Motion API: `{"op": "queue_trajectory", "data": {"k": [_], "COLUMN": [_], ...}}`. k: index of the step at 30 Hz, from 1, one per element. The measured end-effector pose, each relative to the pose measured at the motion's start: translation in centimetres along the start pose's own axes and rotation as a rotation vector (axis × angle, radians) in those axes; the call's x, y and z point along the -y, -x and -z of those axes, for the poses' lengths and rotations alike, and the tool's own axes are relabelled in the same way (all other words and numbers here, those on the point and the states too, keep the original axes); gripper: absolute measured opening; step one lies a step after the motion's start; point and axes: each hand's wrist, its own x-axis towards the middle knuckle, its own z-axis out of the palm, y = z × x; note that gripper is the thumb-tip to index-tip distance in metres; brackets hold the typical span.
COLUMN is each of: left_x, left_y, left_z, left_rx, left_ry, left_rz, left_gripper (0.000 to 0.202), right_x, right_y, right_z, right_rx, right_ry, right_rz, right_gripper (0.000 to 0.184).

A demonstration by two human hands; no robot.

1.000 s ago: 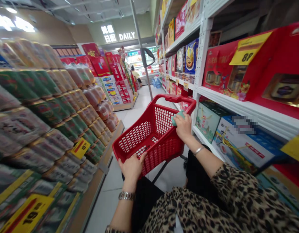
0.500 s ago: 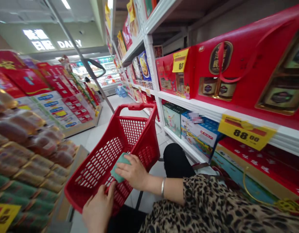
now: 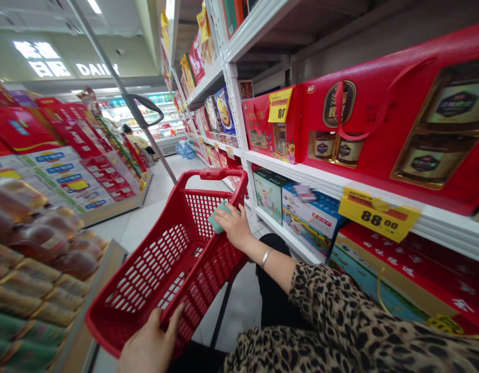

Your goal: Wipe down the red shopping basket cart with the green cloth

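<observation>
Gripping the near rim of a red plastic mesh shopping basket (image 3: 212, 174), the person's left hand (image 3: 150, 347) sits at the bottom centre of the frame, fingers curled closed over the edge. The basket fills the lower middle of the head view, tilted, with its far handle bar pointing toward the aisle. The right hand (image 3: 234, 225) is in the middle of the frame, fingers together and pressed down on a teal-green sponge pad (image 3: 219, 217), clamping it against the inner wall near the basket's far corner. A silver bangle (image 3: 266, 257) circles that wrist, and a leopard-print sleeve (image 3: 333, 305) fills the lower right. To the right, white metal shelving (image 3: 239, 98) carries red gift boxes with jars (image 3: 364, 119), and a yellow 88.00 price tag (image 3: 379, 213) hangs from the shelf edge. Wrapped bread loaves (image 3: 41, 243) stand stacked at the lower left. Far off at the upper left, a person (image 3: 126, 135) stands beside a lit refrigerated display case (image 3: 161, 119).
</observation>
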Motion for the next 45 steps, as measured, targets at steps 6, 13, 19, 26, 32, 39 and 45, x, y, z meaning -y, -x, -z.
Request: {"op": "queue_trajectory", "data": {"k": [6, 13, 19, 26, 32, 39, 45], "left_x": [-2.0, -1.6, 0.8, -1.6, -0.7, 1.0, 0.9], "left_y": [0.8, 0.0, -2.7, -2.2, -3.1, -2.6, -2.2], "left_z": [1.1, 0.8, -0.6, 0.0, 0.3, 0.5, 0.0], "left_rx": [0.038, 0.044, -0.040, -0.245, -0.033, 0.023, 0.174], "left_ry": [-0.017, 0.115, 0.735, 1.449, 1.769, 2.079, 2.508], "left_rz": [0.009, 0.000, 0.012, 0.115, 0.332, 0.367, 0.365], "left_gripper": [0.046, 0.054, 0.047, 0.078, 0.037, 0.028, 0.043], "right_x": [-1.6, 2.9, 6.1, 6.1, 5.0, 3.6, 2.6], "right_y": [-2.3, 2.5, 5.7, 6.7, 6.8, 7.0, 7.0], "right_z": [1.5, -1.6, -3.8, -2.1, -2.7, -2.8, -2.9], "right_rx": [0.017, 0.004, -0.006, 0.035, -0.014, -0.056, -0.147], "right_ry": [0.002, -0.055, -0.048, -0.068, -0.030, -0.041, -0.188], "right_rz": [-0.147, -0.052, 0.060, 0.103, 0.106, 0.114, 0.131], "right_gripper": [0.040, 0.040, 0.038, 0.044, 0.048, 0.049, 0.046]}}
